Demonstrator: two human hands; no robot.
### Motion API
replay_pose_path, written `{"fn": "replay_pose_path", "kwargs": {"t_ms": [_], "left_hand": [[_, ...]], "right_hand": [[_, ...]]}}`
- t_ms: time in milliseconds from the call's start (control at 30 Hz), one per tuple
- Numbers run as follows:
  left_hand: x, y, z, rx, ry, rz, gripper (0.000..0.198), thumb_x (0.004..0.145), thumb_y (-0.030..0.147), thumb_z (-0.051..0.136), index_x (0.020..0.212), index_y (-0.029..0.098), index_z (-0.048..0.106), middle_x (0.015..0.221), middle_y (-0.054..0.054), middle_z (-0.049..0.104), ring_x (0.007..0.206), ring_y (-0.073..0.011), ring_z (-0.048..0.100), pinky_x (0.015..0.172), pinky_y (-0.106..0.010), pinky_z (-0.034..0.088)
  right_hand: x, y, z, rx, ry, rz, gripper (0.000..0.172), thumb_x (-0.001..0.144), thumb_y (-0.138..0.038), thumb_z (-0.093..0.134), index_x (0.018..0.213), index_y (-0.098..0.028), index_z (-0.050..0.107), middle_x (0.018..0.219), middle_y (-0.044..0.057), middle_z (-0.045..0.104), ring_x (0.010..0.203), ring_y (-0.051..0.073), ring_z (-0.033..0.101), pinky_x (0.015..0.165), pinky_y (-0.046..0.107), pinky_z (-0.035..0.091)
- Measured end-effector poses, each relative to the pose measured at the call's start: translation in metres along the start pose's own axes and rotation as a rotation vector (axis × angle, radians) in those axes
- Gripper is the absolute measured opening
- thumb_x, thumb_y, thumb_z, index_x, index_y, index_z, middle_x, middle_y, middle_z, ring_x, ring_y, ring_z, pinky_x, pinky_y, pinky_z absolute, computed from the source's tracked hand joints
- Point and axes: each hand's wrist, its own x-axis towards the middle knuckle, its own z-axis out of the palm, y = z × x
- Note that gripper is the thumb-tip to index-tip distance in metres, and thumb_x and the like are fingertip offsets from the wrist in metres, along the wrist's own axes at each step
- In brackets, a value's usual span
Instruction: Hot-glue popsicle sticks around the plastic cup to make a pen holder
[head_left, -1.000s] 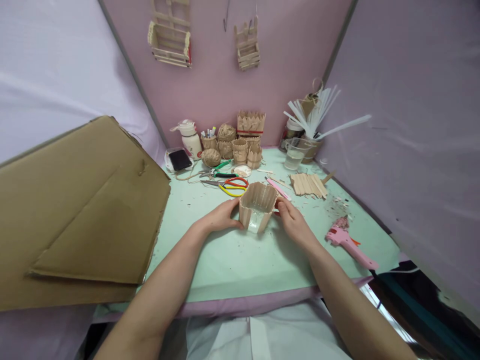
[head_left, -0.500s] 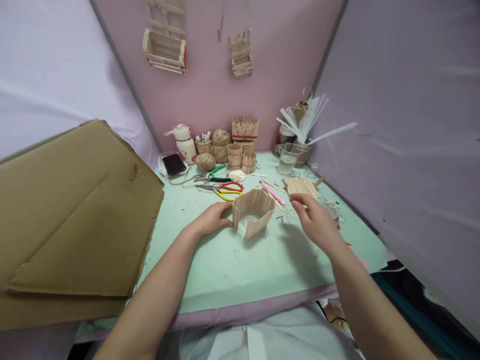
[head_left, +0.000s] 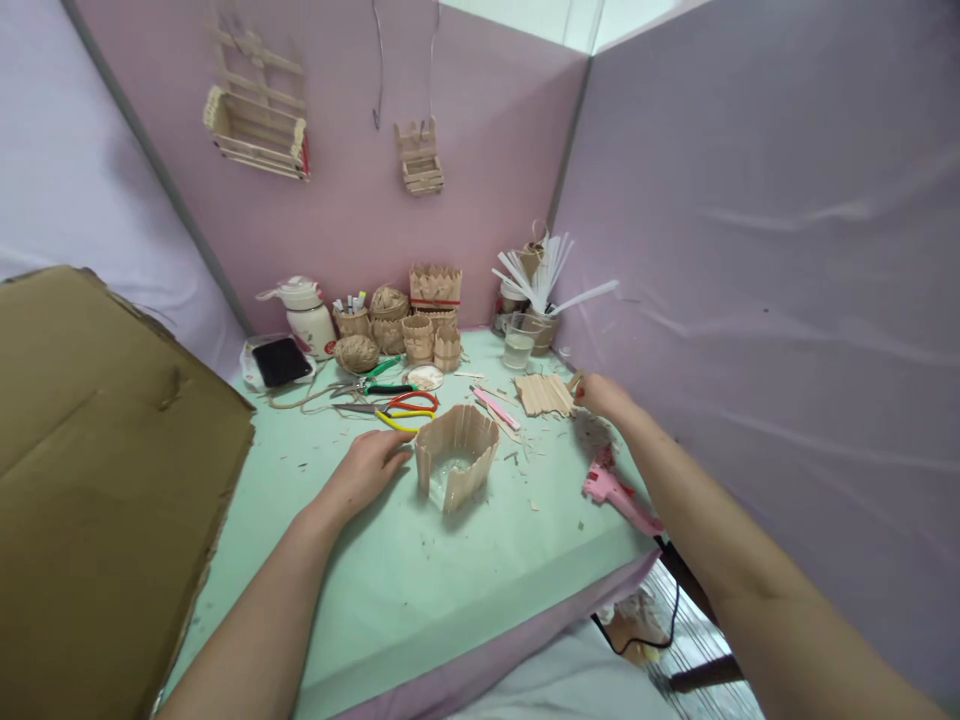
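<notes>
A wooden-stick container (head_left: 457, 460) with uneven walls and a clear, shiny bottom stands on the table. My left hand (head_left: 367, 468) lies at its left side, fingers and thumb apart, the fingertips against or close to the wall. At the right, my right hand (head_left: 604, 396) is by the end of a row of flat wooden sticks (head_left: 544, 395). Its fingers are bent together near a brownish strip (head_left: 575, 381); whether they pinch anything is hidden. Below that hand lies a pink glue gun (head_left: 619, 500).
Scissors (head_left: 397, 405), pliers (head_left: 371, 386) and a pink cutter (head_left: 496, 408) lie behind the container. Twine balls, small wooden pots, a bottle (head_left: 306, 318), a water cup (head_left: 517, 345) and white glue sticks (head_left: 551, 280) line the back. Cardboard (head_left: 112, 450) stands left.
The view has turned right, bringing the glue gun into sight. My right hand has moved from in front of the sticks to their right end. My left hand stays by the container.
</notes>
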Motion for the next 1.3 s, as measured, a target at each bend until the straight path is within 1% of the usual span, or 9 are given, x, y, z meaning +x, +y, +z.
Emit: {"fn": "replay_pose_path", "kwargs": {"t_ms": [167,533,767,867,1000,1100,1167,1233,1300], "left_hand": [[-0.001,0.002,0.000,0.001,-0.008,-0.030,0.035,0.093,0.032,0.048,0.119,0.022,0.069,0.119,-0.010,0.073,0.106,-0.0279,0.065,0.100,-0.043,0.044],[-0.001,0.001,0.002,-0.005,-0.024,-0.028,0.033,0.092,0.031,0.050,0.118,0.023,0.069,0.116,-0.008,0.074,0.102,-0.0267,0.066,0.098,-0.041,0.044],[-0.002,0.001,-0.001,0.013,-0.014,-0.046,0.034,0.092,0.032,0.049,0.117,0.021,0.068,0.118,-0.009,0.073,0.105,-0.0283,0.066,0.100,-0.044,0.043],[-0.001,-0.001,-0.004,0.032,0.034,-0.079,0.033,0.091,0.033,0.050,0.114,0.020,0.069,0.118,-0.010,0.073,0.109,-0.0290,0.066,0.102,-0.045,0.044],[-0.003,0.006,-0.015,0.022,0.284,-0.100,0.028,0.092,0.033,0.049,0.104,0.020,0.071,0.113,-0.010,0.074,0.107,-0.0263,0.067,0.099,-0.041,0.049],[-0.012,0.027,-0.029,-0.019,0.680,-0.010,0.024,0.095,0.029,0.046,0.097,0.021,0.069,0.099,-0.007,0.075,0.097,-0.0205,0.068,0.091,-0.035,0.053],[-0.023,0.050,-0.038,-0.001,0.920,0.118,0.016,0.094,0.024,0.050,0.091,0.021,0.065,0.086,-0.005,0.073,0.084,-0.0180,0.068,0.078,-0.032,0.055],[-0.037,0.077,-0.042,0.026,0.994,0.342,0.013,0.090,0.016,0.055,0.098,0.023,0.063,0.086,-0.004,0.071,0.080,-0.0165,0.068,0.072,-0.031,0.056],[-0.048,0.102,-0.038,0.058,0.845,0.519,0.025,0.088,0.013,0.060,0.110,0.025,0.061,0.091,-0.005,0.072,0.080,-0.0162,0.068,0.071,-0.030,0.056]], "right_hand": [[0.009,0.000,0.010,-0.067,-0.074,0.006,0.018,0.087,-0.030,0.070,0.097,-0.015,0.068,0.100,0.005,0.070,0.089,0.017,0.065,0.077,0.033,0.053],[0.010,-0.002,0.020,-0.027,-0.090,-0.008,0.026,0.095,-0.039,0.061,0.109,-0.017,0.066,0.111,0.008,0.067,0.098,0.018,0.065,0.087,0.037,0.055],[-0.008,0.002,0.003,0.187,-0.025,0.058,0.008,0.082,-0.018,0.066,0.076,-0.013,0.069,0.075,0.007,0.071,0.075,0.019,0.067,0.069,0.030,0.050],[-0.029,-0.001,-0.006,0.357,0.028,0.026,0.009,0.077,-0.014,0.061,0.074,-0.015,0.069,0.068,0.007,0.070,0.067,0.018,0.065,0.061,0.027,0.046],[-0.076,-0.012,-0.012,0.675,0.099,-0.114,0.022,0.086,-0.034,0.054,0.093,-0.018,0.068,0.081,0.006,0.072,0.071,0.015,0.064,0.064,0.025,0.050],[-0.122,-0.020,-0.013,1.261,0.122,-0.224,0.031,0.076,-0.045,0.068,0.098,-0.023,0.067,0.069,0.000,0.062,0.061,0.013,0.056,0.059,0.027,0.047],[-0.152,-0.026,-0.011,1.410,0.082,-0.231,0.026,0.073,-0.044,0.073,0.089,-0.025,0.067,0.060,-0.003,0.054,0.055,0.012,0.050,0.052,0.025,0.043],[-0.177,-0.034,-0.009,1.356,0.054,-0.280,0.021,0.076,-0.045,0.071,0.083,-0.025,0.068,0.059,-0.002,0.053,0.054,0.013,0.049,0.050,0.026,0.041],[-0.195,-0.047,-0.005,1.224,-0.015,-0.377,0.020,0.078,-0.044,0.070,0.078,-0.024,0.069,0.062,0.000,0.058,0.057,0.014,0.051,0.052,0.027,0.041]]}}
